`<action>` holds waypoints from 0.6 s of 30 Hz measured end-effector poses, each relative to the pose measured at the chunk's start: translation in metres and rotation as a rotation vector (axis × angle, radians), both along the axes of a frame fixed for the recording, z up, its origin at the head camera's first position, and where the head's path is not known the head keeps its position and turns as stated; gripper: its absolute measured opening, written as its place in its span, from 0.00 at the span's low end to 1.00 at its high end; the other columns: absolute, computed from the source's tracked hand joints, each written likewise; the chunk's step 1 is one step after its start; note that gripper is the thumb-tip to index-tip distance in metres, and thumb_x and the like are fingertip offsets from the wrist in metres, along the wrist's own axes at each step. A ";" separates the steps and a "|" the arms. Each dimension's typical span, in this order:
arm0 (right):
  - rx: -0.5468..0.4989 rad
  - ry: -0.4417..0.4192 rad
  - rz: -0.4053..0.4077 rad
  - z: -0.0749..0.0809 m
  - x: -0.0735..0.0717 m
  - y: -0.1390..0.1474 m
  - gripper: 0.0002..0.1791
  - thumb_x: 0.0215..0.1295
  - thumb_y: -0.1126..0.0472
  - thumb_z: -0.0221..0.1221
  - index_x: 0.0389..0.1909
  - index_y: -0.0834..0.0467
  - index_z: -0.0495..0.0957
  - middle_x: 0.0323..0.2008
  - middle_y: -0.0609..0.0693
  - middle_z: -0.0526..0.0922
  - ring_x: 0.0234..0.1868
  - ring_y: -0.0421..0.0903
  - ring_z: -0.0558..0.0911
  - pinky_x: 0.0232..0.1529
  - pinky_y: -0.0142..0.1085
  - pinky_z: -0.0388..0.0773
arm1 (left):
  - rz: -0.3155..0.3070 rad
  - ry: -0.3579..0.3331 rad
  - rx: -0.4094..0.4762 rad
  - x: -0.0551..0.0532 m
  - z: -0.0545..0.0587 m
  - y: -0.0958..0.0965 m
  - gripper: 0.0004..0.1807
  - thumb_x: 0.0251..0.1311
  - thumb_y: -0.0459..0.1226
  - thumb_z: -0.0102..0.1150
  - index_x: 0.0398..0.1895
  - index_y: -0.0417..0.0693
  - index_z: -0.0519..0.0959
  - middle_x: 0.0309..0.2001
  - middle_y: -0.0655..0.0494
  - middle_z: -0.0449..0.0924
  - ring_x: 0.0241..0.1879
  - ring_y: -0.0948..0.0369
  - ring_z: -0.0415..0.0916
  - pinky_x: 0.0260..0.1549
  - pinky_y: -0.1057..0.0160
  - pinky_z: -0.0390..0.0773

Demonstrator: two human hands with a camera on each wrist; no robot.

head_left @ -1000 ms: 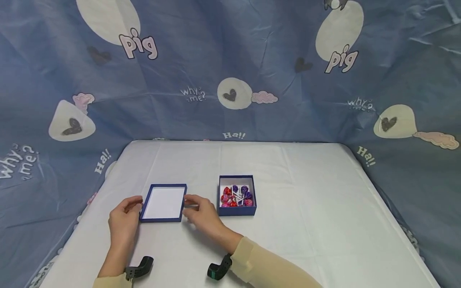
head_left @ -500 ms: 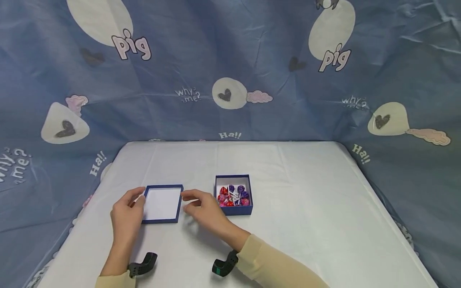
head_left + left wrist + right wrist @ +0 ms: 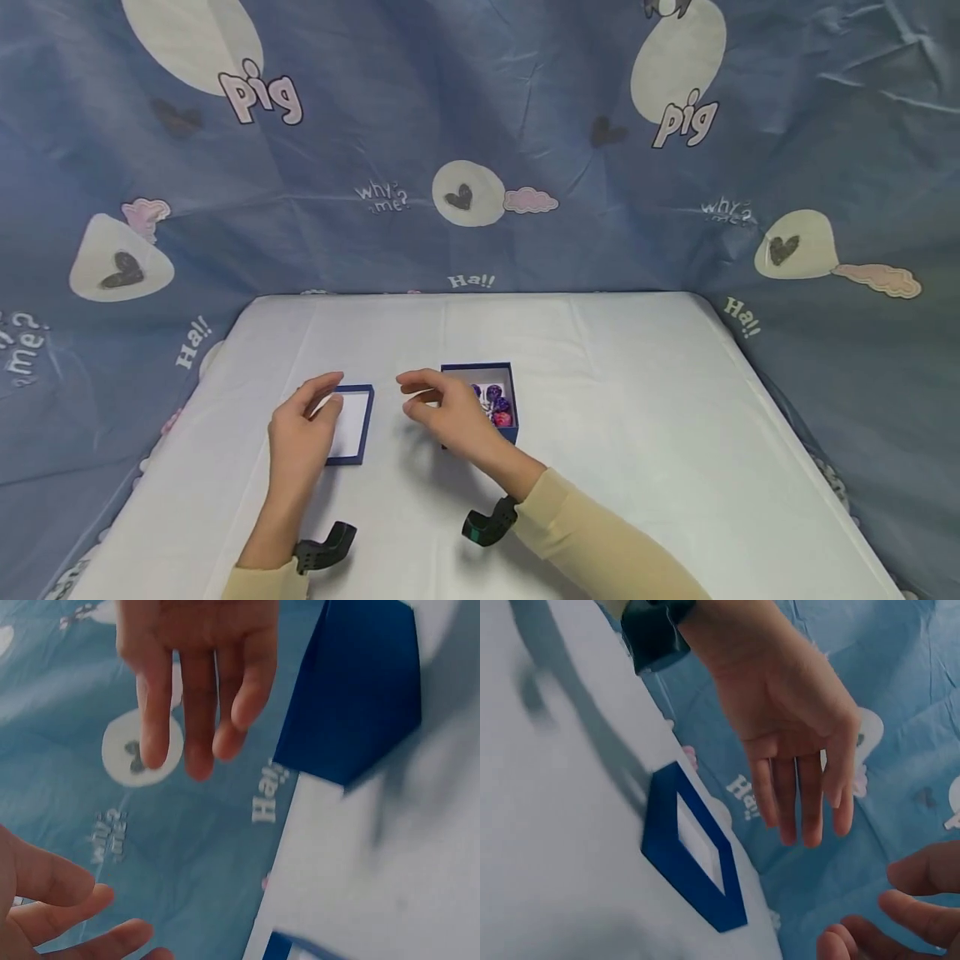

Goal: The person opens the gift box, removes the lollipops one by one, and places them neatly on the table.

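Observation:
A shallow blue lid (image 3: 367, 427) with a white inside lies hollow side up on the table. My left hand (image 3: 300, 429) is raised over its left part, thumb and fingers apart, hiding that side in the head view. To the right stands an open blue box (image 3: 508, 435) with lollipops (image 3: 501, 405) in purple, pink and red wrappers, their white sticks showing. My right hand (image 3: 453, 412), fingers loosely bent and holding nothing, hovers in front of the box and covers its left part. In the right wrist view, the lid (image 3: 679, 855) lies below both hands.
A white cloth covers the table (image 3: 637, 417). Behind it and along its sides hangs a blue printed curtain (image 3: 360, 242). Each wrist carries a black camera band, one on the left (image 3: 327, 546) and one on the right (image 3: 491, 522).
Both hands have come away from the lid's two sides and moved up and to the right. The left now overlaps the lid, the right overlaps the box. The head view has shifted slightly.

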State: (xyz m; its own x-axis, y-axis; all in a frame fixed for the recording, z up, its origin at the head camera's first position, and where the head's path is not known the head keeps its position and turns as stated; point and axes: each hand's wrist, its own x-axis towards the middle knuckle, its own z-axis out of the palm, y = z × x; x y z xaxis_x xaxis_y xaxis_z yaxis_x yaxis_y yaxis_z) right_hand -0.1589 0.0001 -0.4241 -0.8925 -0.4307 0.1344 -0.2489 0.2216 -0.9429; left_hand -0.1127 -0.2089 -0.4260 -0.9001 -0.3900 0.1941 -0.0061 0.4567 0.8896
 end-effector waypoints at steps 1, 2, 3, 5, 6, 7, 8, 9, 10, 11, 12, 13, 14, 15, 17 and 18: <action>0.004 0.006 -0.002 0.001 -0.001 0.003 0.19 0.68 0.62 0.63 0.58 0.47 0.81 0.51 0.42 0.84 0.47 0.40 0.83 0.44 0.33 0.82 | -0.017 0.005 0.004 0.000 0.000 0.004 0.16 0.71 0.34 0.55 0.59 0.48 0.81 0.59 0.49 0.80 0.64 0.52 0.73 0.63 0.48 0.73; 0.006 0.014 -0.003 0.001 -0.003 0.006 0.19 0.68 0.62 0.63 0.58 0.47 0.81 0.50 0.41 0.84 0.47 0.40 0.83 0.44 0.34 0.82 | -0.032 0.009 0.011 -0.001 0.000 0.008 0.16 0.71 0.34 0.55 0.59 0.48 0.81 0.59 0.50 0.80 0.64 0.52 0.73 0.63 0.48 0.73; 0.010 0.018 -0.002 0.002 -0.004 0.009 0.18 0.68 0.62 0.63 0.58 0.47 0.81 0.49 0.40 0.83 0.47 0.40 0.83 0.42 0.35 0.83 | -0.046 0.010 0.016 -0.001 0.000 0.012 0.16 0.71 0.34 0.56 0.59 0.48 0.81 0.59 0.50 0.80 0.64 0.53 0.73 0.63 0.48 0.73; 0.019 0.029 0.003 0.003 -0.008 0.014 0.18 0.68 0.61 0.62 0.58 0.46 0.81 0.49 0.40 0.83 0.47 0.40 0.83 0.40 0.37 0.84 | -0.071 0.012 0.036 -0.002 -0.002 0.019 0.16 0.71 0.34 0.56 0.59 0.49 0.81 0.59 0.52 0.80 0.64 0.54 0.73 0.62 0.49 0.74; 0.027 0.038 0.002 0.004 -0.010 0.018 0.18 0.68 0.61 0.62 0.58 0.46 0.81 0.48 0.40 0.83 0.47 0.40 0.83 0.41 0.38 0.83 | -0.082 0.012 0.044 -0.003 -0.002 0.023 0.16 0.71 0.35 0.57 0.59 0.49 0.81 0.59 0.52 0.80 0.64 0.54 0.73 0.62 0.49 0.74; 0.038 0.047 -0.001 0.004 -0.012 0.021 0.18 0.68 0.61 0.62 0.57 0.46 0.81 0.48 0.39 0.84 0.47 0.40 0.83 0.42 0.38 0.83 | -0.094 0.013 0.055 -0.003 -0.003 0.026 0.16 0.71 0.35 0.57 0.59 0.49 0.81 0.59 0.53 0.80 0.64 0.55 0.73 0.62 0.50 0.74; 0.045 0.052 -0.003 0.004 -0.013 0.024 0.18 0.68 0.61 0.62 0.57 0.45 0.81 0.48 0.40 0.84 0.47 0.39 0.83 0.42 0.38 0.83 | -0.105 0.018 0.067 -0.004 -0.004 0.029 0.16 0.70 0.34 0.57 0.59 0.49 0.81 0.59 0.53 0.80 0.64 0.56 0.73 0.62 0.51 0.74; 0.053 0.052 -0.007 0.005 -0.015 0.028 0.18 0.68 0.61 0.62 0.57 0.45 0.81 0.48 0.40 0.84 0.47 0.39 0.83 0.42 0.38 0.84 | -0.119 0.023 0.082 -0.005 -0.005 0.032 0.16 0.70 0.34 0.58 0.59 0.49 0.81 0.59 0.54 0.80 0.64 0.56 0.73 0.62 0.52 0.74; 0.061 0.059 -0.013 0.005 -0.016 0.032 0.18 0.68 0.61 0.62 0.57 0.45 0.81 0.47 0.40 0.84 0.47 0.39 0.83 0.43 0.38 0.83 | -0.133 0.028 0.097 -0.006 -0.007 0.034 0.16 0.69 0.33 0.58 0.59 0.49 0.81 0.58 0.54 0.81 0.64 0.56 0.74 0.62 0.52 0.74; 0.071 0.063 -0.020 0.006 -0.018 0.036 0.18 0.68 0.61 0.62 0.57 0.45 0.81 0.47 0.40 0.84 0.47 0.39 0.83 0.45 0.37 0.82 | -0.148 0.033 0.111 -0.006 -0.008 0.037 0.16 0.69 0.33 0.59 0.59 0.49 0.81 0.58 0.55 0.81 0.63 0.57 0.74 0.62 0.52 0.74; 0.075 0.062 -0.025 0.006 -0.019 0.040 0.18 0.68 0.61 0.62 0.57 0.45 0.81 0.48 0.41 0.85 0.47 0.40 0.83 0.44 0.37 0.83 | -0.164 0.036 0.127 -0.007 -0.009 0.039 0.17 0.69 0.32 0.59 0.59 0.49 0.81 0.58 0.55 0.81 0.63 0.57 0.74 0.62 0.53 0.74; 0.076 0.058 -0.028 0.007 -0.020 0.044 0.18 0.68 0.62 0.63 0.57 0.46 0.81 0.49 0.43 0.85 0.47 0.40 0.83 0.44 0.37 0.83 | -0.179 0.037 0.142 -0.008 -0.011 0.041 0.17 0.68 0.32 0.59 0.59 0.49 0.81 0.58 0.56 0.81 0.62 0.59 0.74 0.63 0.55 0.73; 0.076 0.054 -0.031 0.007 -0.021 0.047 0.18 0.68 0.62 0.62 0.57 0.48 0.82 0.49 0.45 0.85 0.47 0.41 0.83 0.44 0.38 0.83 | -0.194 0.039 0.156 -0.008 -0.013 0.043 0.17 0.68 0.32 0.60 0.59 0.49 0.81 0.58 0.57 0.81 0.62 0.59 0.75 0.63 0.56 0.73; 0.083 0.054 -0.037 0.007 -0.022 0.051 0.18 0.68 0.62 0.63 0.57 0.49 0.82 0.50 0.45 0.85 0.48 0.41 0.83 0.45 0.38 0.83 | -0.209 0.039 0.176 -0.009 -0.014 0.045 0.18 0.68 0.31 0.60 0.59 0.49 0.81 0.58 0.57 0.81 0.62 0.60 0.75 0.62 0.57 0.73; 0.094 0.058 -0.045 0.007 -0.024 0.057 0.18 0.67 0.63 0.63 0.58 0.51 0.82 0.50 0.46 0.85 0.48 0.41 0.83 0.46 0.38 0.83 | -0.240 0.038 0.216 -0.009 -0.017 0.050 0.18 0.67 0.31 0.60 0.59 0.49 0.81 0.58 0.57 0.80 0.61 0.61 0.75 0.62 0.62 0.74; 0.099 0.060 -0.050 0.006 -0.025 0.060 0.18 0.67 0.64 0.63 0.58 0.53 0.82 0.50 0.46 0.85 0.48 0.41 0.83 0.47 0.38 0.83 | -0.255 0.038 0.238 -0.010 -0.018 0.052 0.18 0.67 0.30 0.60 0.59 0.49 0.81 0.58 0.57 0.80 0.61 0.61 0.76 0.61 0.64 0.73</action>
State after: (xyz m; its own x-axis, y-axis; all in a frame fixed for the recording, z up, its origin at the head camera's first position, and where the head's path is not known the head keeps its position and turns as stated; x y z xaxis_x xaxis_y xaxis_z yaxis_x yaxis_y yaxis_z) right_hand -0.1840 0.0604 -0.4177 -0.9047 -0.3997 0.1473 -0.2904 0.3259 -0.8997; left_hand -0.1227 -0.1566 -0.4438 -0.9683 -0.1921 0.1599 0.1165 0.2194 0.9687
